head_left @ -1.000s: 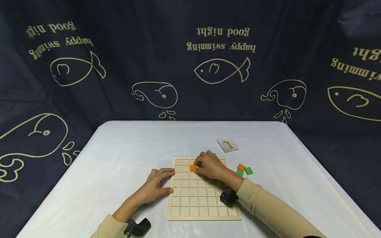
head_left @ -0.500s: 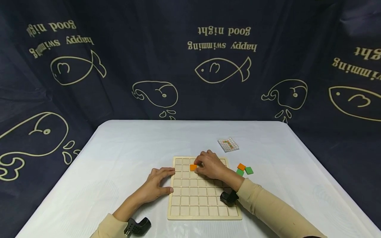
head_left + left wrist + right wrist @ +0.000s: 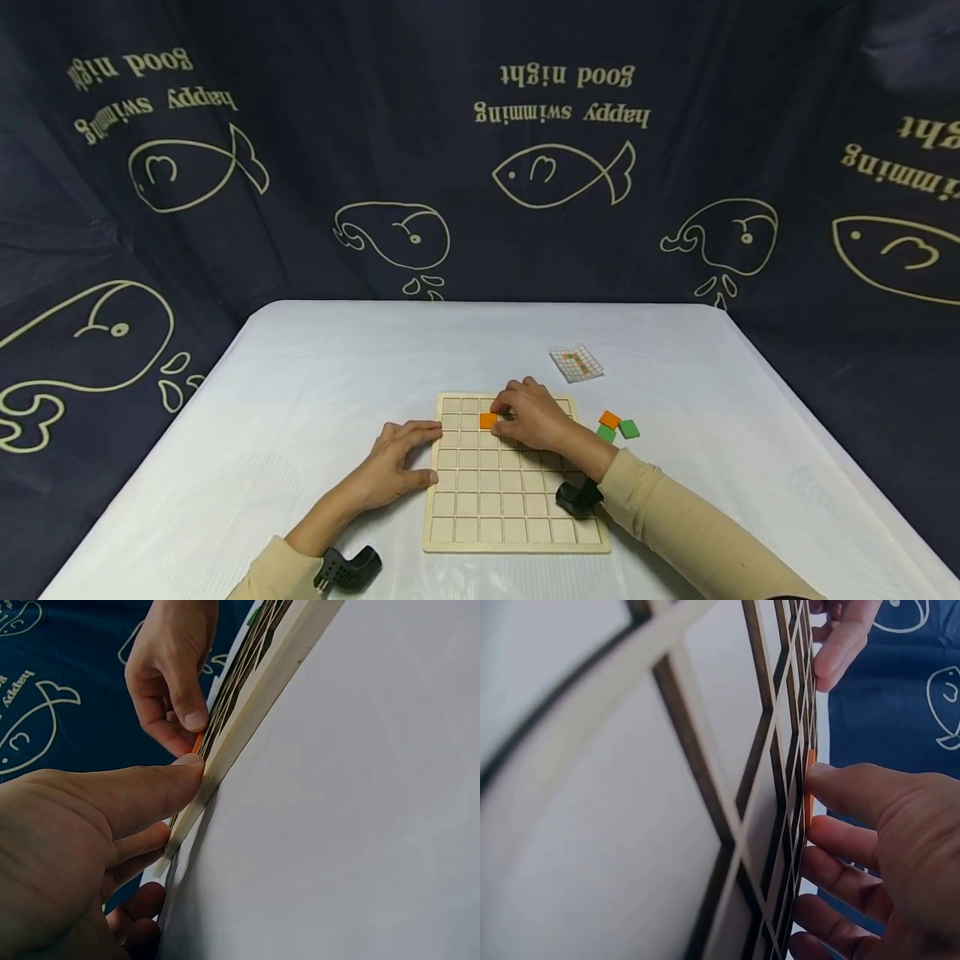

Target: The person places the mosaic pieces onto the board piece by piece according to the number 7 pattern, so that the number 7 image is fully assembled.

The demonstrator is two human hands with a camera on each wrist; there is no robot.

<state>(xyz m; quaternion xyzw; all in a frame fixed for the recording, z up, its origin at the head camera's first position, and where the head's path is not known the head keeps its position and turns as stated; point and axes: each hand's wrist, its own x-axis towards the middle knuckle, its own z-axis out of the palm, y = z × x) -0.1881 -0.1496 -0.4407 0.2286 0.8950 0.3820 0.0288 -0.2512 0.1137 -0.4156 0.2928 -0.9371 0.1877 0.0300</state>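
Observation:
A pale wooden grid board (image 3: 487, 482) lies on the table, divided into square cells by thin raised lines. An orange square tile (image 3: 488, 421) sits in its far part, towards the left, also visible edge-on in the right wrist view. My right hand (image 3: 531, 415) pinches this tile at its right side, thumb nearer me and index finger beyond; the wrist crosses over the board's right part and hides several cells. My left hand (image 3: 396, 467) rests along the board's left edge, fingers extended, with the thumb (image 3: 161, 787) touching the rim in the left wrist view.
Right of the board lie an orange tile (image 3: 610, 419) and two green tiles (image 3: 628, 429), close together. Beyond the board is a printed pattern card (image 3: 576, 364) with a grid and coloured squares. A white cloth covers the table (image 3: 360, 350); a dark curtain hangs behind.

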